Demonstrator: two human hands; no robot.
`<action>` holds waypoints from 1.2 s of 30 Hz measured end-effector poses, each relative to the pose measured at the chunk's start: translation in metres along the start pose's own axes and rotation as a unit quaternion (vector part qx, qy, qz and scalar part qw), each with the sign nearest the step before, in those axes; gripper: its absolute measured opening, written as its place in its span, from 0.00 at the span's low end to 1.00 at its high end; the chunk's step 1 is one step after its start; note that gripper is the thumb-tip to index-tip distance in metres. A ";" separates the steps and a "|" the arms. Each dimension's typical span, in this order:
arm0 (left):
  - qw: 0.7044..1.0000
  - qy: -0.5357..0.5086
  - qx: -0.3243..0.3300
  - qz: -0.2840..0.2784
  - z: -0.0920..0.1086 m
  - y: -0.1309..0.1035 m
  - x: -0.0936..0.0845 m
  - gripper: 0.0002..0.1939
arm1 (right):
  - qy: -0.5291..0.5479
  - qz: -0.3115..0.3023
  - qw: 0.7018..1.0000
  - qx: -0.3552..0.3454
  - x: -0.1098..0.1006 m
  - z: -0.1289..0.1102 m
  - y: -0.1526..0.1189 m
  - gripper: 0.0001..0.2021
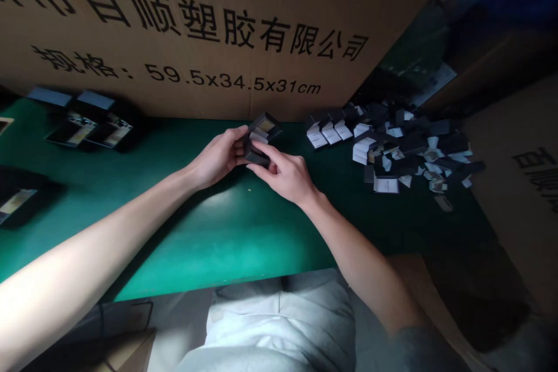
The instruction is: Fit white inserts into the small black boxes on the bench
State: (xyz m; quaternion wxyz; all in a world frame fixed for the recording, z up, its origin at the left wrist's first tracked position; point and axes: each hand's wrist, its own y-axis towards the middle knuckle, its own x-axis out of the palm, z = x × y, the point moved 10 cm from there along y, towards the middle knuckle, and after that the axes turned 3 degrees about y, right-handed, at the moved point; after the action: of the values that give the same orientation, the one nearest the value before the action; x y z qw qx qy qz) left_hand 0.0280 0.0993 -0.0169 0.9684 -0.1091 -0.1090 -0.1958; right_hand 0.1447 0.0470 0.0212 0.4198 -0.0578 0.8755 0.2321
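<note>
While left hand [218,157] grips the open black box [260,133] above green bench [204,244], likely steadying it, right hand [290,175] pinches its lower part, grip narrow.

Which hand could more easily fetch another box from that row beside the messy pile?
Probably the right hand: it is nearer the row of boxes than the left hand, though it would first have to release the black box.
</note>
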 end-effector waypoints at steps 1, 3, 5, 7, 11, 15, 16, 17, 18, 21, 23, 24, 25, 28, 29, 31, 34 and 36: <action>1.000 -0.003 -0.003 0.004 -0.001 0.001 -0.001 0.20 | -0.002 0.002 1.000 -0.005 0.001 -0.001 0.000 0.22; 1.000 -0.006 -0.007 0.003 -0.003 0.001 -0.001 0.21 | -0.005 -0.007 1.000 -0.011 0.004 -0.001 0.000 0.22; 1.000 -0.010 0.001 0.001 -0.002 0.001 -0.001 0.22 | -0.007 -0.017 1.000 -0.012 0.007 -0.001 0.000 0.23; 1.000 -0.013 0.010 -0.001 0.000 0.001 -0.001 0.22 | -0.005 -0.020 1.000 -0.011 0.009 -0.001 0.000 0.23; 1.000 -0.011 0.019 -0.009 0.002 -0.001 0.000 0.21 | 0.017 -0.021 1.000 -0.011 0.011 0.001 0.000 0.22; 0.999 -0.006 0.029 -0.027 0.005 -0.002 0.004 0.25 | 0.068 -0.016 0.998 -0.009 0.013 0.006 0.000 0.22; 0.999 -0.005 0.030 -0.030 0.005 -0.002 0.005 0.26 | 0.080 -0.014 0.997 -0.008 0.013 0.007 0.000 0.22; 0.999 -0.003 0.030 -0.033 0.005 -0.003 0.005 0.26 | 0.091 -0.012 0.996 -0.008 0.013 0.008 0.000 0.22; 0.999 -0.002 0.029 -0.035 0.005 -0.003 0.005 0.27 | 0.101 -0.008 0.995 -0.009 0.013 0.008 0.000 0.21; 0.999 0.003 0.028 -0.036 0.004 -0.003 0.005 0.27 | 0.128 0.004 0.992 -0.014 0.010 0.008 0.000 0.21; 0.999 0.003 0.031 -0.034 0.005 -0.003 0.005 0.27 | 0.136 0.002 0.991 -0.010 0.010 0.009 0.000 0.21; 0.999 0.004 0.032 -0.033 0.005 -0.003 0.005 0.27 | 0.136 -0.002 0.991 -0.006 0.011 0.010 0.000 0.21; 0.999 0.006 0.033 -0.032 0.005 -0.002 0.004 0.27 | 0.135 -0.007 0.991 -0.003 0.012 0.011 0.000 0.21; 0.999 0.010 0.033 -0.033 0.005 -0.002 0.005 0.27 | 0.135 -0.008 0.991 -0.001 0.012 0.012 0.000 0.22; 0.999 0.011 0.033 -0.034 0.005 -0.002 0.004 0.27 | 0.137 -0.008 0.991 0.000 0.012 0.013 0.000 0.22; 0.999 0.014 0.033 -0.032 0.004 -0.002 0.004 0.27 | 0.139 -0.008 0.990 0.002 0.013 0.014 0.000 0.22; 0.999 0.018 0.033 -0.027 0.003 -0.001 0.002 0.27 | 0.142 -0.007 0.990 0.006 0.013 0.015 0.000 0.23; 0.999 0.017 0.032 -0.028 0.003 -0.002 0.003 0.27 | 0.142 -0.008 0.990 0.010 0.014 0.016 0.000 0.24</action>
State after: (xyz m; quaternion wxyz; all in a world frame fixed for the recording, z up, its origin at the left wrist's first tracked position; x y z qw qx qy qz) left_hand 0.0291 0.0979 -0.0128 0.9672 -0.0713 -0.1022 -0.2213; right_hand 0.1473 0.0556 0.0022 0.2934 -0.0932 0.9281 0.2096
